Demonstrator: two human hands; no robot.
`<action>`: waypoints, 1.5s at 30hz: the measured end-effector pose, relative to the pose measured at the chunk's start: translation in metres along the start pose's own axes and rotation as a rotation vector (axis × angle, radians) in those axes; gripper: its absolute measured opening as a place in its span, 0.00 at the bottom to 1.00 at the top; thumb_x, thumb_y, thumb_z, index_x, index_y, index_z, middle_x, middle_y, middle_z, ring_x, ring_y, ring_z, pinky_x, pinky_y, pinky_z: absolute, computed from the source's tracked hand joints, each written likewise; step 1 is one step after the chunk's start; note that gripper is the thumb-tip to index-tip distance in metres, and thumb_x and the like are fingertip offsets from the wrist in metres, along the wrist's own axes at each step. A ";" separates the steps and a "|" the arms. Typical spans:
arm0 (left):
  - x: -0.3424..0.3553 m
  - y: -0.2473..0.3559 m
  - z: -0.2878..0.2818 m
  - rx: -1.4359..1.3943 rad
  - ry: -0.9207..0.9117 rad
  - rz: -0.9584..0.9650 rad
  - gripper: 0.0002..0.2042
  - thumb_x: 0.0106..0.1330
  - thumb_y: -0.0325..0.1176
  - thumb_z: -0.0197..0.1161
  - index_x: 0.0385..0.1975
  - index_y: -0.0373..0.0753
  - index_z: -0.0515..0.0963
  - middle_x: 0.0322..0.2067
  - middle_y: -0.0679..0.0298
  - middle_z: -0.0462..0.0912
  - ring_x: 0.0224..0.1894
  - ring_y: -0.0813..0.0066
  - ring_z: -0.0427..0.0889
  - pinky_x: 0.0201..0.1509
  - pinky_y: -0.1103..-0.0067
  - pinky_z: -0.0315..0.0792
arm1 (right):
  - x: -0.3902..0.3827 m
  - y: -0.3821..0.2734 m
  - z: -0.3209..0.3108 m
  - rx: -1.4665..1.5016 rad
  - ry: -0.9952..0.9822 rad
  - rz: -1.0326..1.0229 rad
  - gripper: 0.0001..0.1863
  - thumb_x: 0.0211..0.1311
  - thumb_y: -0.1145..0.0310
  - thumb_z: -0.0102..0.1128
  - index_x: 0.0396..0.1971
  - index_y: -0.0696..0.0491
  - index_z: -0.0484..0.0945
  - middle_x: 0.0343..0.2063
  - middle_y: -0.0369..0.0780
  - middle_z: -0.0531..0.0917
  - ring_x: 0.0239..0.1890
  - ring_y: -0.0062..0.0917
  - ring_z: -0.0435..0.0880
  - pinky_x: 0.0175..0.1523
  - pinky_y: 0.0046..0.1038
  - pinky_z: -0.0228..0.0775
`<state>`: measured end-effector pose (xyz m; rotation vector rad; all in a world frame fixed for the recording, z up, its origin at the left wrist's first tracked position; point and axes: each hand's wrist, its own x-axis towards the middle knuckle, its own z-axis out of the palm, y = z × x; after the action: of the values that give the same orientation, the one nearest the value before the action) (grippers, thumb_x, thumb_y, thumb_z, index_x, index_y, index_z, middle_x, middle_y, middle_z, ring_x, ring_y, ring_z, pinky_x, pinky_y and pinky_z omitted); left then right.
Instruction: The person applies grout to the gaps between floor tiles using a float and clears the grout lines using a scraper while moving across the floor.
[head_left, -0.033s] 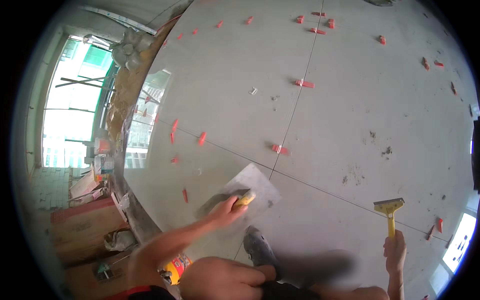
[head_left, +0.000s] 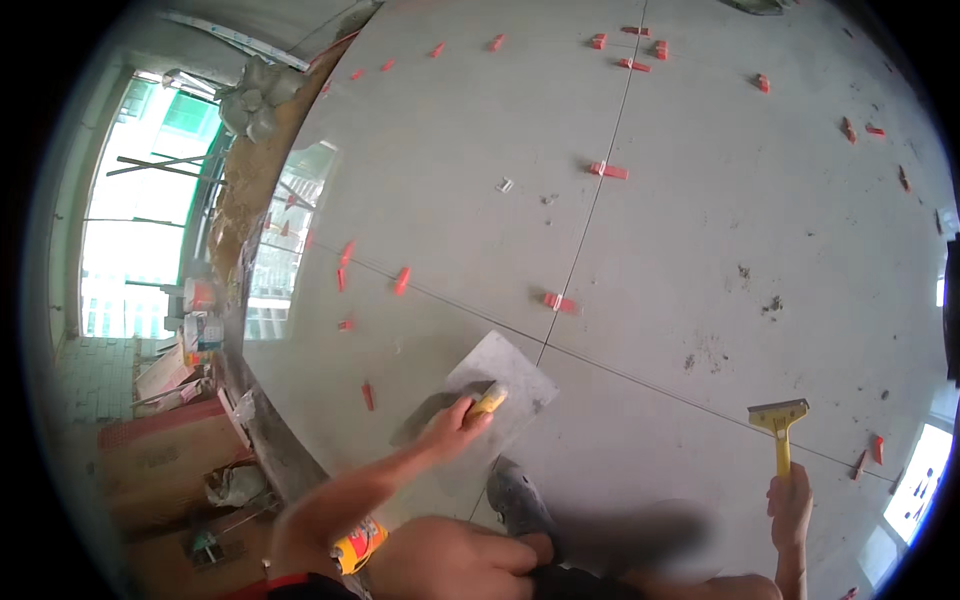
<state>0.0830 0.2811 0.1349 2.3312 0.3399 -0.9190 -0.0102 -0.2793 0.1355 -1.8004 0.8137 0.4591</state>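
Observation:
My left hand (head_left: 455, 430) is closed round the yellow handle of a flat, rectangular finishing trowel (head_left: 525, 375). Its grey blade lies over the tiled floor, close to where the joints cross; whether it touches the tile I cannot tell. At the right, my right hand (head_left: 790, 505) grips a long-handled yellow scraper (head_left: 781, 422), its wide blade pointing away from me. Near the trowel, a red levelling wedge (head_left: 560, 302) sits in a white clip on the joint.
Large grey tiles (head_left: 470, 230) carry more red wedges (head_left: 609, 171), a loose white clip (head_left: 505, 185) and dark crumbs (head_left: 773, 304). My shoe (head_left: 518, 497) stands by the trowel. Cardboard boxes (head_left: 165, 455), buckets (head_left: 203, 332) and a yellow-red bag (head_left: 360, 545) lie to the left.
The whole view has shifted very slightly. The trowel in my left hand appears a little lower and further left; my right hand still holds the scraper in nearly the same place.

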 end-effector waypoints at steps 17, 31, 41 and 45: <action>0.033 -0.106 0.018 -0.091 0.115 -0.046 0.21 0.70 0.54 0.55 0.33 0.38 0.71 0.22 0.51 0.80 0.24 0.48 0.79 0.27 0.61 0.74 | -0.082 -0.043 0.033 -0.285 0.229 -0.056 0.13 0.72 0.64 0.44 0.29 0.52 0.73 0.18 0.28 0.69 0.19 0.12 0.64 0.21 0.20 0.55; 0.192 0.098 -0.071 -0.641 0.128 0.159 0.27 0.66 0.59 0.59 0.36 0.34 0.73 0.17 0.67 0.72 0.13 0.78 0.73 0.18 0.78 0.70 | -0.073 -0.017 0.024 -0.251 0.202 0.002 0.06 0.66 0.70 0.54 0.39 0.55 0.75 0.22 0.29 0.72 0.20 0.12 0.67 0.23 0.18 0.59; 0.102 -0.054 -0.011 -1.030 0.306 -0.070 0.18 0.67 0.37 0.61 0.49 0.35 0.66 0.33 0.63 0.74 0.28 0.75 0.75 0.32 0.76 0.74 | 0.011 -0.174 0.124 -0.124 -0.115 0.050 0.14 0.70 0.58 0.50 0.29 0.53 0.70 0.20 0.33 0.71 0.18 0.17 0.68 0.24 0.22 0.59; 0.096 -0.071 -0.002 -0.459 0.716 0.046 0.26 0.65 0.36 0.63 0.59 0.32 0.61 0.47 0.55 0.72 0.44 0.64 0.75 0.48 0.67 0.74 | 0.033 -0.243 0.228 -0.273 -0.261 0.071 0.15 0.68 0.56 0.54 0.29 0.52 0.70 0.21 0.33 0.71 0.20 0.18 0.69 0.26 0.22 0.61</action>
<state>0.1228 0.3399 0.0392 2.1336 0.6948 0.0625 0.2028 -0.0271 0.1919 -1.9111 0.6578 0.8671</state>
